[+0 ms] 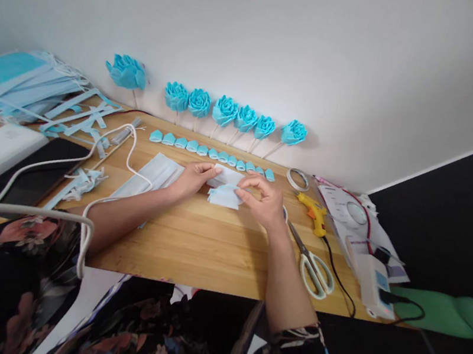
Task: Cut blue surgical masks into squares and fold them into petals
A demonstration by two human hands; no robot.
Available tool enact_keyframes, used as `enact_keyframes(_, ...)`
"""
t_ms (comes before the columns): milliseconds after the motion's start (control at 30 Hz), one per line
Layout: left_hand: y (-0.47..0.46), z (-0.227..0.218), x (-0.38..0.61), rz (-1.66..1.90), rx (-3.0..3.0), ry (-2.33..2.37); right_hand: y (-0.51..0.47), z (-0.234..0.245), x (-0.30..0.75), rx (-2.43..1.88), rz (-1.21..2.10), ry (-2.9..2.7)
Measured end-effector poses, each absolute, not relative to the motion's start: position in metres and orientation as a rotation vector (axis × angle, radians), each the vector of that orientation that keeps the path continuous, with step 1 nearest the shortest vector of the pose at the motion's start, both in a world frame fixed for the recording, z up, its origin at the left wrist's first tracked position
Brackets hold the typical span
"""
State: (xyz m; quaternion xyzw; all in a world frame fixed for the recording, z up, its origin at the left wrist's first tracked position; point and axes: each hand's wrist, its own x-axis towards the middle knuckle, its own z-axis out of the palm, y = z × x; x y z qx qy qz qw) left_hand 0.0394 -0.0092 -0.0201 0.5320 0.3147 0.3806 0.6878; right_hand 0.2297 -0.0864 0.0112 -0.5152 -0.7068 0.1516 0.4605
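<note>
From the head camera, the left hand (193, 179) and right hand (262, 200) meet over the middle of the wooden surface (207, 250). Each pinches one end of a pale blue fabric piece (223, 194) between thumb and fingertips. The piece lies low on the surface, its long axis running roughly left to right, and its white upper fold points toward the wall.

Just beyond it a row of folded blue petals (211, 152) lies in a line, with blue roses on sticks (224, 109) leaning against the wall. A flat face mask (150, 178) lies beside the left hand. Scissors (314, 267) and a yellow glue gun (314, 212) lie right of the right hand.
</note>
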Motion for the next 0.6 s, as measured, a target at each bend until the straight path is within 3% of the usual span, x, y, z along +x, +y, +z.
enact_keyframes(600,-0.012,-0.021,0.04,0.801,1.285,0.616,-0.077,0.0,0.223,-1.41,0.114,-1.754)
